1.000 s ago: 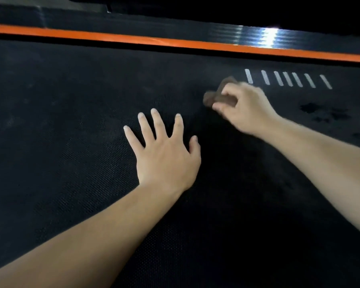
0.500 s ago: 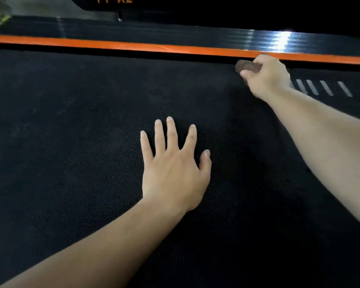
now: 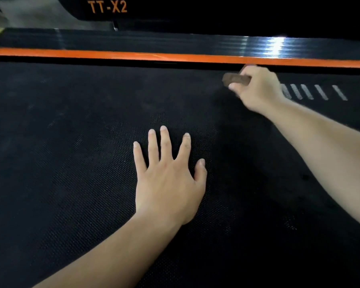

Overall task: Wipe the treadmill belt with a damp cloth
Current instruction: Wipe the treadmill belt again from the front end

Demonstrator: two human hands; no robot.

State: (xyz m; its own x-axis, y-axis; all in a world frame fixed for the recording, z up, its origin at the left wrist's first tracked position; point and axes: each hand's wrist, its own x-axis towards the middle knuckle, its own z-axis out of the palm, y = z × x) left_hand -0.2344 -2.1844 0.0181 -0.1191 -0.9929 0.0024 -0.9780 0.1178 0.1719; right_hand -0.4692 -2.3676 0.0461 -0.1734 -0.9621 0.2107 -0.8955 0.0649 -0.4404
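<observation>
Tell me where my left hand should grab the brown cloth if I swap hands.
Probably pinch the bunched end of the brown cloth sticking out left of the right hand; its fingers wrap the rest. Bring the left hand, now flat on the belt, in from the left, since the orange strip lies close behind the cloth.

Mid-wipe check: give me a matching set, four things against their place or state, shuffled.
1 left hand
2 right hand
3 cloth
4 orange stripe

A runs along the far edge of the belt
B flat on the belt, fingers spread
C brown, bunched in a grip
D grips something beside the white marks

Pairs: 1-B, 2-D, 3-C, 4-A.
</observation>
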